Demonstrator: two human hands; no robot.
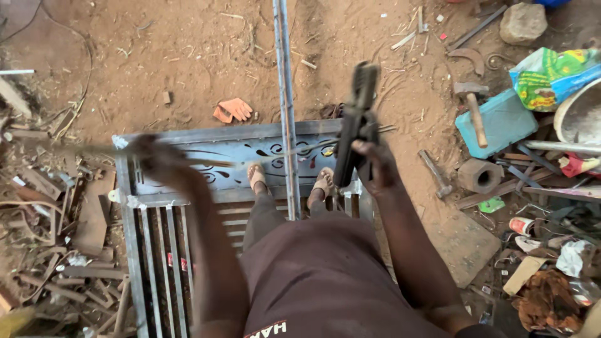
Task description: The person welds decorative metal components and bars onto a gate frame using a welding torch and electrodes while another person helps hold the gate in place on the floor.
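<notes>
1. Below the head camera, I look straight down at reddish dirt ground (188, 56) where a grey metal gate panel (231, 153) lies flat, its scroll-cut sheet section at the far end and its vertical bars near me.
2. Both sandalled feet (256, 176) stand on the panel, which I judge pins it down with body weight.
3. My right hand (375, 164) is clenched around a dark, long-bodied power tool (357, 122), held upright with its far end pointing away from me, above the panel's right edge. I cannot tell what kind of tool it is.
4. My left hand (150, 156) is smeared by motion blur. It seems to grip a thin rod (81, 149) that runs out to the left, but I cannot tell how firmly it is closed.
5. A long steel bar (286, 106) crosses the panel lengthwise between my feet and runs on over the ground.
6. An orange glove (233, 110) lies on the dirt just beyond the panel.
7. To the right sit a hammer (474, 112) resting on a blue container (504, 122), and a second hammer (436, 174) on the ground.
8. Scrap metal (62, 250) is heaped to the left.
</notes>
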